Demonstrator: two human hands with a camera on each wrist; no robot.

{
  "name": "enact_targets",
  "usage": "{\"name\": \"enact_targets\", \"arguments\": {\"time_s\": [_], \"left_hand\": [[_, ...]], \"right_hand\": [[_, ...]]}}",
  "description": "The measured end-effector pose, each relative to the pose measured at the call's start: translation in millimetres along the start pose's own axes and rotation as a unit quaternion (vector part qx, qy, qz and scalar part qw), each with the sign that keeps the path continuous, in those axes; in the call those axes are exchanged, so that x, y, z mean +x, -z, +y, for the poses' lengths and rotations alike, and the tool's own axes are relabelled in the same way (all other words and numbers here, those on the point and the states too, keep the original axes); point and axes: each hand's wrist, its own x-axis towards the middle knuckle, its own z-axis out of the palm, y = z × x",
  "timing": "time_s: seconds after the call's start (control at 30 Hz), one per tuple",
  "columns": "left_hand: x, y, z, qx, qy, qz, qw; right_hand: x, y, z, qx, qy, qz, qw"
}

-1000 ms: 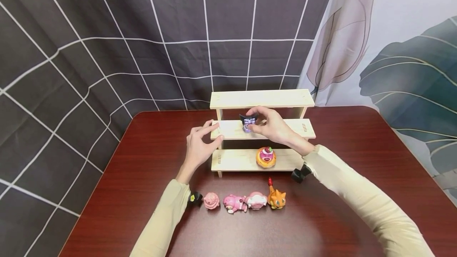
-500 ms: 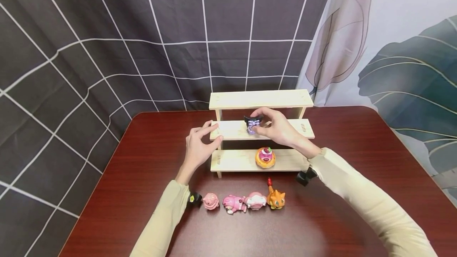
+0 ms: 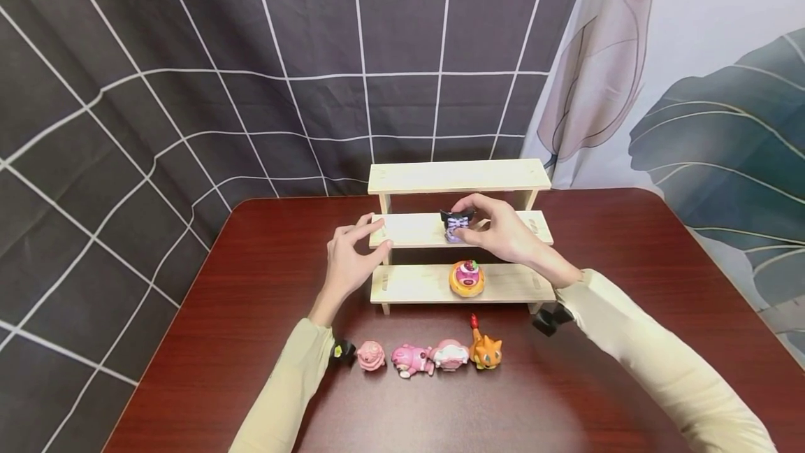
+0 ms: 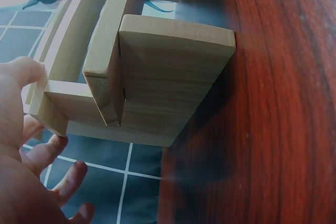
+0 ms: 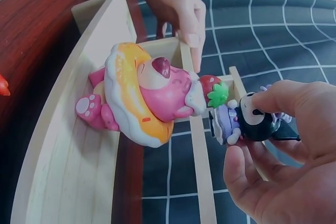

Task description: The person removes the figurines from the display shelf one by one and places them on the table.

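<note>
My right hand (image 3: 503, 233) pinches a small purple-and-black figurine (image 3: 457, 226) with dark pointed ears, right over the middle tier of a three-tier wooden shelf (image 3: 409, 229). In the right wrist view, thumb and fingers lie on either side of the figurine (image 5: 257, 116). My left hand (image 3: 352, 254) holds the left end of that same middle tier between thumb and fingers; in the left wrist view the other fingers spread loosely below the board's end. On the bottom tier sits a pink bear figurine (image 3: 467, 278) in an orange doughnut ring, a strawberry on its head.
In front of the shelf several figurines lie in a row on the red-brown table (image 3: 251, 285): a round pink one (image 3: 371, 356), a pink one (image 3: 411, 359), a pink-and-white one (image 3: 450, 354) and an orange one (image 3: 486, 351) with a red-tipped tail. A dark gridded curtain (image 3: 314, 117) hangs behind.
My right hand has moved the purple-and-black figurine a little to the right along the middle tier, and slightly toward its front edge. My left hand stays on the shelf's end.
</note>
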Motion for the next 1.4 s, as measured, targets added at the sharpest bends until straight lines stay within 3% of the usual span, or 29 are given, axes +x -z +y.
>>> {"name": "enact_targets", "arguments": {"time_s": [0.87,1.13,1.4], "left_hand": [[1.8,-1.6,-2.4,0.004,-0.004,0.007,1.0],[2.3,-1.5,-1.8,0.006,0.002,0.004,1.0],[1.6,-2.1,-2.4,0.006,0.003,0.004,1.0]], "right_hand": [[-30.1,22.4,0.3,-0.012,-0.018,0.007,0.9998],[-41.8,27.2,3.0,-0.03,0.011,0.018,0.9993],[-58.9,30.4,3.8,-0.048,0.008,0.03,0.9983]]}}
